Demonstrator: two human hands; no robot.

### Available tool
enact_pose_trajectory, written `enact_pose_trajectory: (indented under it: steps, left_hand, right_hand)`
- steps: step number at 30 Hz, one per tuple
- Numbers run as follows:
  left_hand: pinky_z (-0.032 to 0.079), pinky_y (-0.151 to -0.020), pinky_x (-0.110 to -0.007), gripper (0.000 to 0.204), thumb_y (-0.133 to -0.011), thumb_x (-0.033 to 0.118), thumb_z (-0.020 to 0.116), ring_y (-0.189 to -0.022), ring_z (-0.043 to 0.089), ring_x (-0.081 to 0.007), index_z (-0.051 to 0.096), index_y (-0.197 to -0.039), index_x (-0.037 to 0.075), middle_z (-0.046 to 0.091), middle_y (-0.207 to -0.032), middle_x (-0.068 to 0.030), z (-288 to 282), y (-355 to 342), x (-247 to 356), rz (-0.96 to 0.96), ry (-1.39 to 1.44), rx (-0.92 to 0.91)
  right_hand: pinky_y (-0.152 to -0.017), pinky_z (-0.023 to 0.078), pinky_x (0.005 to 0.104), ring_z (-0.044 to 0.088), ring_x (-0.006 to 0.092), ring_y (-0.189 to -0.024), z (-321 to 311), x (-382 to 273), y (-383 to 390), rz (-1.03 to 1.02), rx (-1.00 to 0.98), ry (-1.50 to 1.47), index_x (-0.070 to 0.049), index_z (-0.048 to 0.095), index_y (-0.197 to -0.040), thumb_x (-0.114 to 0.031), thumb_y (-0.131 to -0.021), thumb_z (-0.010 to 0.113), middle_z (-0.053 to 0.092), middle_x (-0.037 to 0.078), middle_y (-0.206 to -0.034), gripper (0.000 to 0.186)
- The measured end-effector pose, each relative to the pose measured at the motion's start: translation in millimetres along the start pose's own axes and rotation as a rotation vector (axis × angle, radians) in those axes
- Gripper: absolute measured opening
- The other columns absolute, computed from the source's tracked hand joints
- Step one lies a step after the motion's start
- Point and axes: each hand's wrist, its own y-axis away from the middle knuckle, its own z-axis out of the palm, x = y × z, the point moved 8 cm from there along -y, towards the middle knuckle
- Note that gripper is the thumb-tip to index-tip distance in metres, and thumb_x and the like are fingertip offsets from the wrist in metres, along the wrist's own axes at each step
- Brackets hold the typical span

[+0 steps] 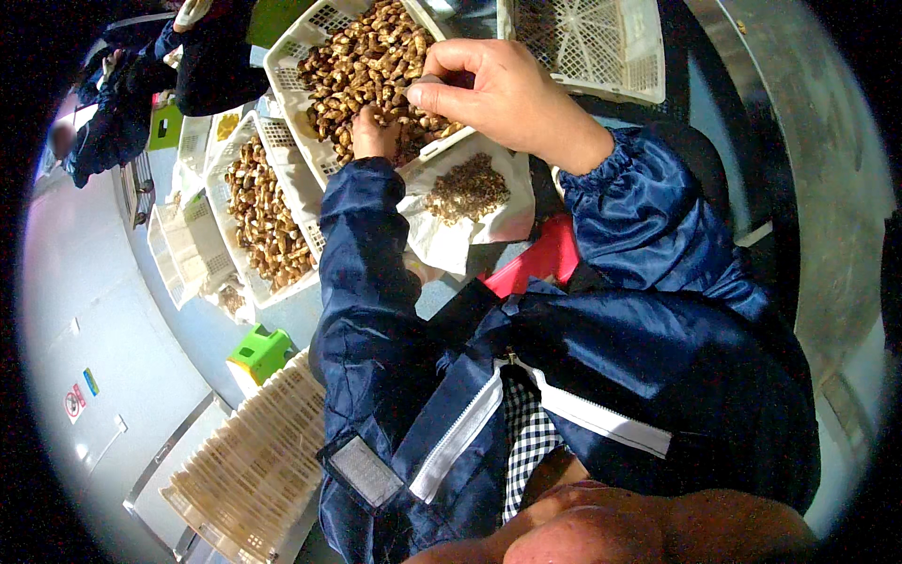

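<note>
Navy jacket (648,338) | white crate (287,86): brown mushrooms (365,66) | right grip (503,94) pinches dark piece (429,79) | left grip (374,139) among mushrooms, cannot tell

This looks like a produce workroom, perhaps in a food plant: a white crate (287,83) full of what look like mushrooms (362,61) stands at the far middle, another crate (221,209) of them sits to its left, and a stack (244,461) of pale crates fills the near left. A co-worker (122,117) in dark blue sits or bends at the far left, and a green stool (263,352) stands on the bluish floor (205,343). A prohibition sign (75,402) marks the plain pale wall (85,282) on the left.
</note>
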Motion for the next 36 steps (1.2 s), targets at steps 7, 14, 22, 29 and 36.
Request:
enact_pose_trajectory:
  steps: [7,14,22,29,36]
  left_hand:
    - [0.047,-0.072,-0.034,0.031,-0.09,0.026,0.051,-0.081,0.058,-0.0192,0.062,-0.111,0.007,0.064,-0.097,-0.0074,-57.1,53.1,13.9,-0.702,1.524,-0.072]
    - [0.045,-0.072,-0.029,0.022,-0.09,0.026,0.058,-0.083,0.057,-0.0151,0.056,-0.108,0.012,0.062,-0.099,-0.0027,-114.7,116.9,143.3,-0.57,1.627,-0.045]
    - [0.044,-0.066,-0.026,0.036,-0.087,0.011,0.062,-0.077,0.055,-0.0108,0.053,-0.12,-0.001,0.062,-0.094,-0.0041,-132.4,138.1,149.7,-0.413,1.539,-0.031]
    - [0.043,-0.064,-0.022,0.032,-0.083,0.005,0.067,-0.072,0.052,-0.0092,0.059,-0.114,-0.002,0.062,-0.092,-0.0033,-140.5,141.1,138.6,-0.391,1.444,-0.018]
    - [0.045,-0.076,-0.021,0.033,-0.081,0.0,0.068,-0.085,0.056,-0.0071,0.06,-0.114,-0.001,0.063,-0.098,-0.0032,-154.1,142.9,134.0,-0.301,1.191,-0.051]
  right_hand:
    - [-0.058,0.043,0.0273,0.05,0.0089,-0.062,28.0,8.5,1.5,0.05,-0.085,0.001,0.0,0.06,-0.08,-0.021,-0.085,0.067,0.055,0.004,-0.065,0.023]
    - [-0.068,0.046,0.0277,0.059,0.0132,-0.073,43.7,2.8,15.5,-0.056,-0.193,-0.104,0.001,0.063,-0.083,-0.02,-0.084,0.067,0.063,0.007,-0.078,0.021]
    - [-0.077,0.046,0.0321,0.06,0.0222,-0.088,68.8,-27.4,25.5,-0.271,-0.24,-0.097,0.0,0.06,-0.077,-0.015,-0.081,0.069,0.063,0.01,-0.093,0.018]
    - [-0.072,0.047,0.0285,0.06,0.0169,-0.081,82.3,-7.1,23.6,0.027,-0.333,-0.301,0.001,0.061,-0.08,-0.012,-0.085,0.066,0.064,0.008,-0.09,0.014]
    - [-0.071,0.047,0.0282,0.06,0.0156,-0.081,83.3,-10.3,23.1,-0.019,-0.371,-0.174,0.001,0.062,-0.083,-0.013,-0.085,0.066,0.064,0.008,-0.088,0.015]
